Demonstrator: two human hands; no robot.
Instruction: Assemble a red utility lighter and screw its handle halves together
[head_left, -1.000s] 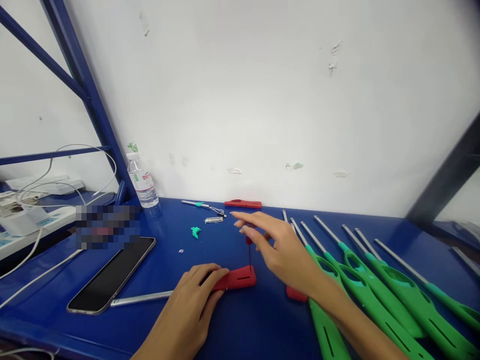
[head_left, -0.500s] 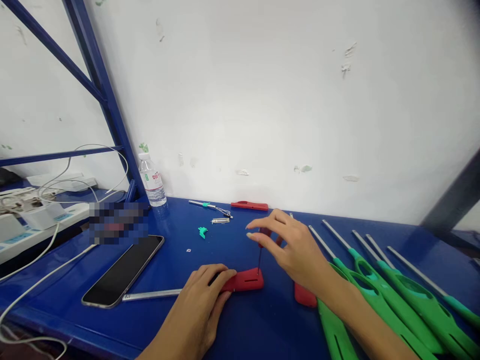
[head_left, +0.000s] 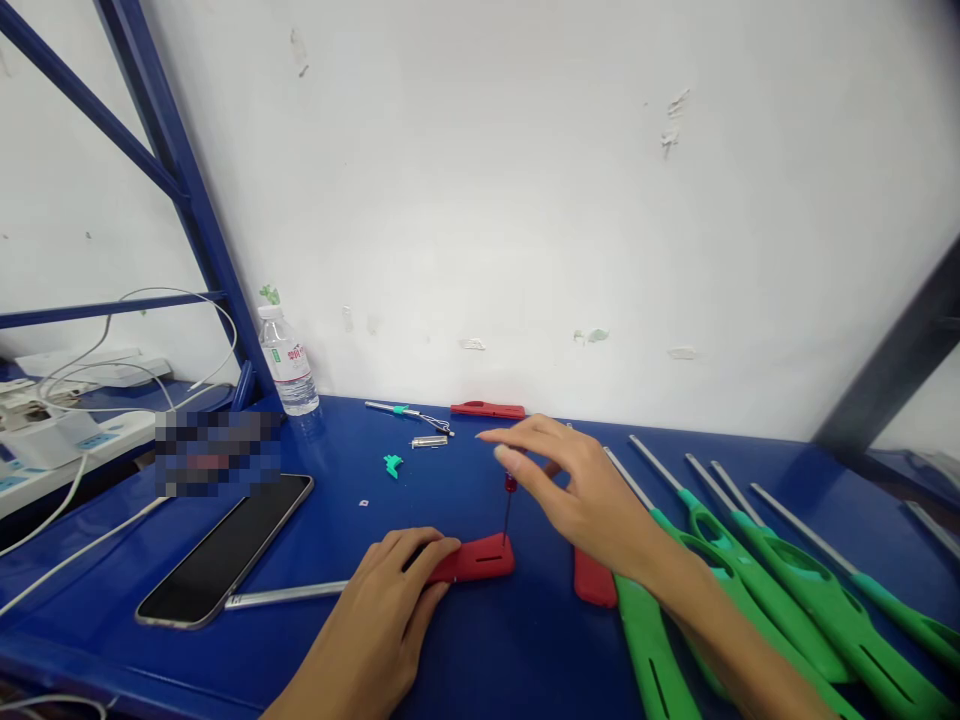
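Note:
My left hand is wrapped around a red long-reach lighter that lies on the blue tabletop, its metal tube pointing left. In my right hand, the fingers pinch the handle of a small red-handled screwdriver. It stands nearly upright, its tip at the right end of the red lighter. Under my right wrist, part of another red lighter shows. Several green long-reach lighters lie side by side to the right, partly covered by my right forearm.
Toward the wall lie a red casing piece, a thin metal rod with wires, a small metal part and a teal plastic piece. Left are a phone, a water bottle, and a power strip with cables.
The view has shifted slightly to the right. My right fingers have shifted on the screwdriver, and more of its red handle shows. My left hand keeps its hold on the lighter.

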